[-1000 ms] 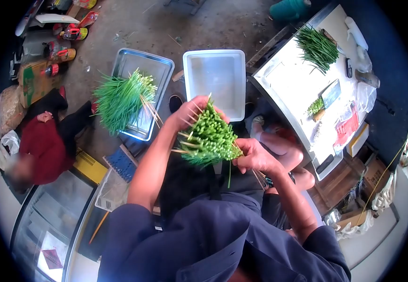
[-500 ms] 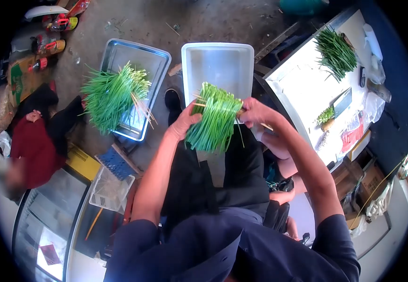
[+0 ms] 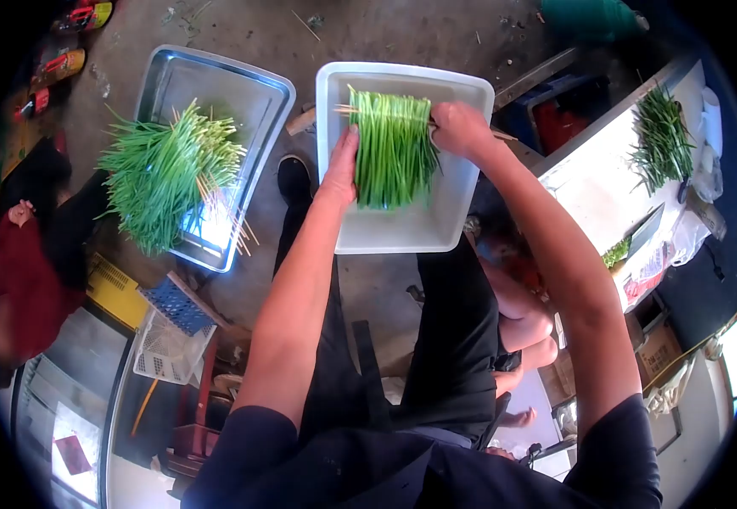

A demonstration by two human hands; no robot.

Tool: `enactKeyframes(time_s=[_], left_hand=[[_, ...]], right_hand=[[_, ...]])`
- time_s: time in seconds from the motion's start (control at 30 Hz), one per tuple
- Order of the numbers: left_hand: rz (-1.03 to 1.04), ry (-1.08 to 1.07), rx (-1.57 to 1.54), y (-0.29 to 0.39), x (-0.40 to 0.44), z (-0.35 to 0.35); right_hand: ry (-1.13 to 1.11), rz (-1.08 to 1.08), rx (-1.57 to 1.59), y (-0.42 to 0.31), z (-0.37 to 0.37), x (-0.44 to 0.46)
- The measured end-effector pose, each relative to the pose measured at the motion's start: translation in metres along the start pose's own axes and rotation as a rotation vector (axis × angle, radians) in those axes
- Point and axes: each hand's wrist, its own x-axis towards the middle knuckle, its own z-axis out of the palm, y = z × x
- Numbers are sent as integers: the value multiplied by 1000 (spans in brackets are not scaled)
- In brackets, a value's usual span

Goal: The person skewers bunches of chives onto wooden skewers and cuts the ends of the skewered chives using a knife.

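Note:
A flat row of green chives (image 3: 392, 153), threaded near its pale cut ends on wooden skewers (image 3: 344, 109), is held over the white plastic tub (image 3: 334, 233). My left hand (image 3: 344, 165) holds the row's left edge, thumb along the side; its other fingers are mostly hidden behind the stalks. My right hand (image 3: 460, 129) is closed around the skewers at the right edge, and their ends stick out past the hand. To the left, a metal tray (image 3: 260, 93) holds a heap of more skewered chives (image 3: 169, 174), with skewer ends poking out toward me.
A white worktop (image 3: 593, 161) on the right bears another bunch of chives (image 3: 664, 140), a blade (image 3: 644, 233) and plastic bags. A person in dark red (image 3: 25, 263) sits at the left. Another person's bare knees (image 3: 525, 322) are close on my right. Bottles (image 3: 58, 68) stand at upper left.
Both hands have moved forward with the chives from above my lap to over the white tub. The row now hangs straighter and flatter. My view has shifted too.

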Motion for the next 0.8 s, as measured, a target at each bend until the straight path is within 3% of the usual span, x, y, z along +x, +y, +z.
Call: enactKeyframes(time_s=[0.03,0.1,0.17,0.33,0.5,0.6,0.7,0.8], left_hand=[[7,-6,-58,2,5,1],[21,63,-69,1,12,9],[113,117,-147,-2,11,21],[231,368,20,-1,-20,54],[378,296,72,-14,-19,28],[227,226,188,5,-30,35],[203,179,385,16,-35,38],[221,143,633,37,-39,49]], right_hand=[[-6,0,0,3,8,7],[220,3,3,3,23,22],[194,45,-9,-7,24,31],[200,-30,-73,-23,22,38],[170,-45,9,-28,28,34],[105,11,104,-28,21,25],[105,122,129,-34,15,0],[43,460,412,-46,8,-35]])
